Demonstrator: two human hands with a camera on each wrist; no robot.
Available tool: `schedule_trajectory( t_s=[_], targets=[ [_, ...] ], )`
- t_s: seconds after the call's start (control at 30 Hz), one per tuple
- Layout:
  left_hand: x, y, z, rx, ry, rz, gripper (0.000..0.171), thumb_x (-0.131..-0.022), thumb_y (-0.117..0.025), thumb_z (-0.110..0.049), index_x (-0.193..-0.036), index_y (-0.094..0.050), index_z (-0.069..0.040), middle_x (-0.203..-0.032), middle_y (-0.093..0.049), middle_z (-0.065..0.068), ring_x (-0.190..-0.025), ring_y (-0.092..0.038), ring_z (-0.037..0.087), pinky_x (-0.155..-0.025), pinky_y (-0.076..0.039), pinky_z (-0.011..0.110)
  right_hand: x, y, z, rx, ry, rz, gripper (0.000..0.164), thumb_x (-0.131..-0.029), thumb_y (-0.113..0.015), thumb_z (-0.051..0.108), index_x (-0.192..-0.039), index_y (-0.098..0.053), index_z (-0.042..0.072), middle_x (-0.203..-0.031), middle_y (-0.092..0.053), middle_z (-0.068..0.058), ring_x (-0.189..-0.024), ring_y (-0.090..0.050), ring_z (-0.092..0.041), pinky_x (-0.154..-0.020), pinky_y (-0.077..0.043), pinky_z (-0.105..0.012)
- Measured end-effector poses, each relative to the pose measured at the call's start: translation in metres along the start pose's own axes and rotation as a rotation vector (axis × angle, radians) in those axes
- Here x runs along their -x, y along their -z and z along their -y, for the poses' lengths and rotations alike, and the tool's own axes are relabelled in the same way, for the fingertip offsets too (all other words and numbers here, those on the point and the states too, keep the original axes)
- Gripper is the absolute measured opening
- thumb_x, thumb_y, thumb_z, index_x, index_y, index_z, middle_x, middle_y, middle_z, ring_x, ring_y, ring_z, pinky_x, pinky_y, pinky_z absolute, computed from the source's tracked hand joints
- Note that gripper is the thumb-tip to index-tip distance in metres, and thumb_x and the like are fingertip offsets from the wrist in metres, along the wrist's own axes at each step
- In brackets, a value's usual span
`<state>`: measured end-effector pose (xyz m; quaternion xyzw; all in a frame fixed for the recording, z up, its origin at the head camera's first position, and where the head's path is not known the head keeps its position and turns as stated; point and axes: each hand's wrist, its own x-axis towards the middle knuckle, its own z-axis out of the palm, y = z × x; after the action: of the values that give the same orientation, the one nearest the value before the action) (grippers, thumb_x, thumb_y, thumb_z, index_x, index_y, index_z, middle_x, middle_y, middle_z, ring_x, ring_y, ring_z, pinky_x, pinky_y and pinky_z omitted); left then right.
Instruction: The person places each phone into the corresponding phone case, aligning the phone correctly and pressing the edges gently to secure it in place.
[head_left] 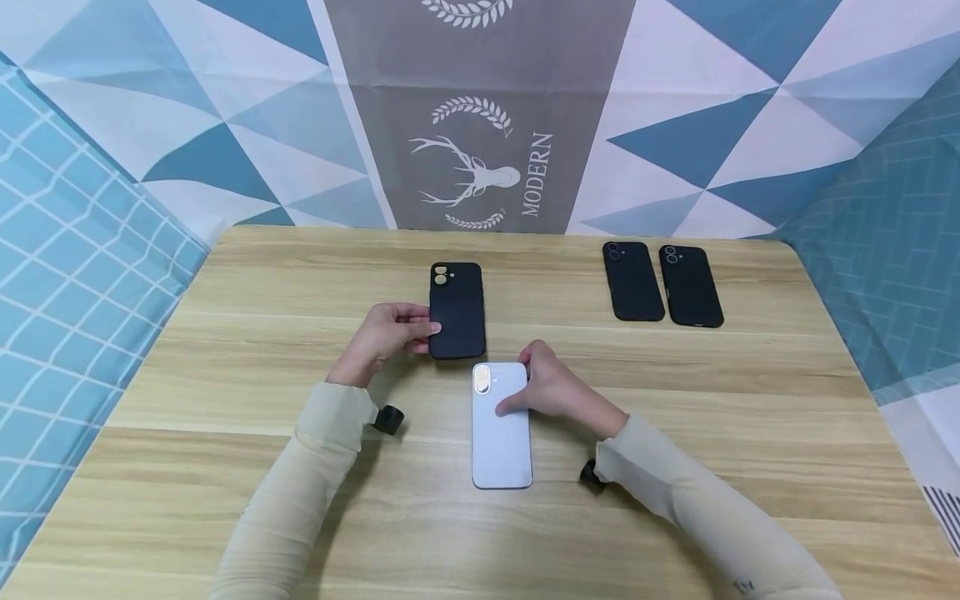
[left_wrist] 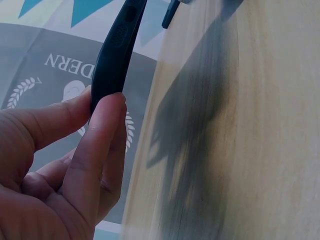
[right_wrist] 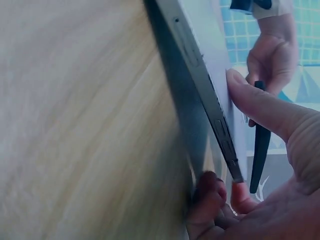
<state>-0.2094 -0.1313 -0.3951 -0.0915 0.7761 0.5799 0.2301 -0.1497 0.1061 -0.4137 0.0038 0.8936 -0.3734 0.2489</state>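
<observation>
My left hand (head_left: 379,337) holds a black phone case (head_left: 457,312) by its left edge, thumb on the back and fingers beneath. Wood-coloured light shows through the case's camera cutout. In the left wrist view, the case (left_wrist: 112,60) stands edge-on, pinched between thumb and fingers, off the wooden surface. Just below and to the right of it, my right hand (head_left: 555,385) grips a white phone (head_left: 501,450) by its upper right side. The phone's back and camera face up. In the right wrist view, my thumb (right_wrist: 260,107) lies on the phone's back and fingers curl at its end.
Two black phone-shaped pieces with camera rings, one on the left (head_left: 633,282) and one on the right (head_left: 691,286), lie side by side at the back right of the wooden table (head_left: 225,350). A patterned cloth (head_left: 480,108) hangs behind the table's far edge.
</observation>
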Motion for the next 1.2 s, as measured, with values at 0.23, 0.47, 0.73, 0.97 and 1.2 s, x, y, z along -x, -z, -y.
schedule_trajectory(
  t_s=[0.23,0.47,0.73,0.97,1.2],
  targets=[
    [0.0,-0.001,0.001,0.023,-0.015,0.005,0.04,-0.087,-0.065,-0.006,-0.124,-0.053,0.004,-0.103,-0.062,0.011,-0.067,-0.064,0.005,-0.066,-0.059,0.022,0.005,0.003,-0.001,-0.088,-0.014,0.019,0.076,-0.063,-0.087,0.021,-0.115,-0.034,0.006,-0.094,-0.048,-0.011,-0.084,-0.049,-0.023,-0.065,-0.04,-0.026],
    [0.0,-0.001,0.0,0.032,0.002,-0.007,0.042,-0.086,-0.067,-0.006,-0.124,-0.053,0.004,-0.103,-0.061,0.011,-0.066,-0.064,0.006,-0.067,-0.059,0.023,0.007,0.002,-0.002,-0.233,-0.022,0.067,0.07,-0.069,-0.082,0.008,-0.118,-0.031,0.005,-0.101,-0.059,-0.014,-0.073,-0.06,-0.018,-0.055,-0.054,-0.028],
    [0.001,0.0,0.001,0.014,-0.002,-0.011,0.04,-0.086,-0.066,-0.008,-0.123,-0.054,0.003,-0.103,-0.062,0.012,-0.067,-0.064,0.007,-0.068,-0.059,0.023,0.011,0.001,-0.008,-0.379,0.029,0.128,0.06,-0.079,-0.07,-0.002,-0.123,-0.03,0.003,-0.096,-0.067,-0.014,-0.072,-0.063,-0.016,-0.059,-0.057,-0.03],
    [0.001,-0.001,0.002,0.032,-0.006,-0.013,0.041,-0.086,-0.066,-0.006,-0.124,-0.053,0.003,-0.103,-0.061,0.011,-0.066,-0.064,0.006,-0.068,-0.06,0.024,0.014,0.0,-0.011,-0.407,0.027,0.143,0.058,-0.081,-0.067,-0.004,-0.129,-0.035,0.0,-0.1,-0.067,-0.013,-0.075,-0.064,-0.015,-0.062,-0.057,-0.03],
    [0.003,0.0,0.003,0.023,-0.021,-0.006,0.042,-0.086,-0.066,-0.008,-0.125,-0.053,0.003,-0.108,-0.061,0.013,-0.068,-0.065,0.006,-0.069,-0.059,0.024,0.015,-0.001,-0.015,-0.373,0.042,0.14,0.041,-0.081,-0.069,0.002,-0.118,-0.051,0.0,-0.088,-0.07,-0.007,-0.072,-0.061,-0.011,-0.064,-0.054,-0.024]
  ],
)
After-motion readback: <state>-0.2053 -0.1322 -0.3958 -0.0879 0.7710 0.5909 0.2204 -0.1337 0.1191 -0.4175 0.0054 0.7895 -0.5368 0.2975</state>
